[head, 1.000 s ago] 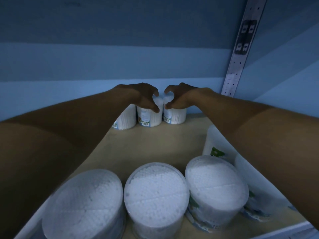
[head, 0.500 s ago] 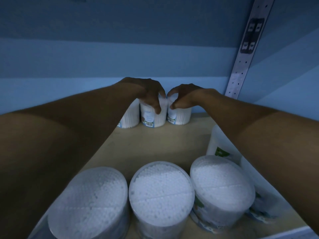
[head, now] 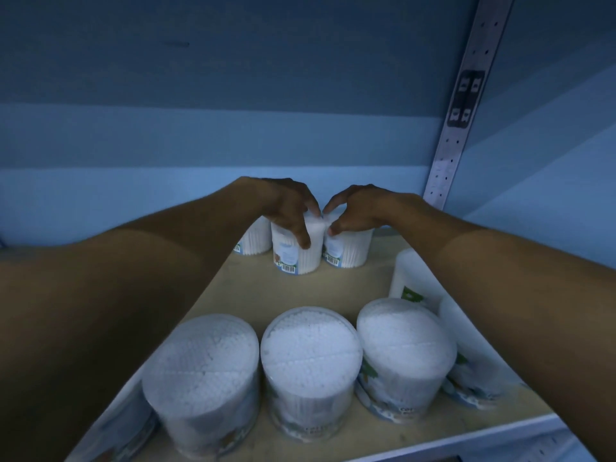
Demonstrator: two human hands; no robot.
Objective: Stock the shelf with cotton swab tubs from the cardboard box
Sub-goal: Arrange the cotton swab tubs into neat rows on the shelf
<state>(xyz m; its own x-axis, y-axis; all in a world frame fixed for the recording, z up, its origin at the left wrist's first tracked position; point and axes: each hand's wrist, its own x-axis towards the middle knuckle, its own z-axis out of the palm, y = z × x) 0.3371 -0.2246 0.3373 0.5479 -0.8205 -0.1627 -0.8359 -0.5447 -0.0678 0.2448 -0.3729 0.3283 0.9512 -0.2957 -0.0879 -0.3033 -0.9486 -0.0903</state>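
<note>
Left hand (head: pixel 286 208) curls over the top of the middle back tub (head: pixel 296 253), thumb down its front, fingers round the lid; right hand (head: pixel 353 211) does likewise w/ the right back tub (head: pixel 350 250), fingertips bent over its near rim. Both arms reach deep into the unit, hands nearly touching at the knuckles. The two gripped tubs stand upright & side by side at the rear of the shelf (head: pixel 300 295), barcode labels facing the camera; a third back tub (head: pixel 255 240) sits just left of them, partly hidden behind the left wrist. Nearer the camera, a front row of three larger swab tubs (head: pixel 310 355) stands along the shelf's front edge, clear lids showing packed white tips. More tubs (head: pixel 410 281) are on the right, partly under the right forearm. Behind: blue back panel (head: pixel 200 128), & a perforated metal upright (head: pixel 466 105) at the rear right corner. Light is dim, bluish. Cardboard box isn't in frame
</note>
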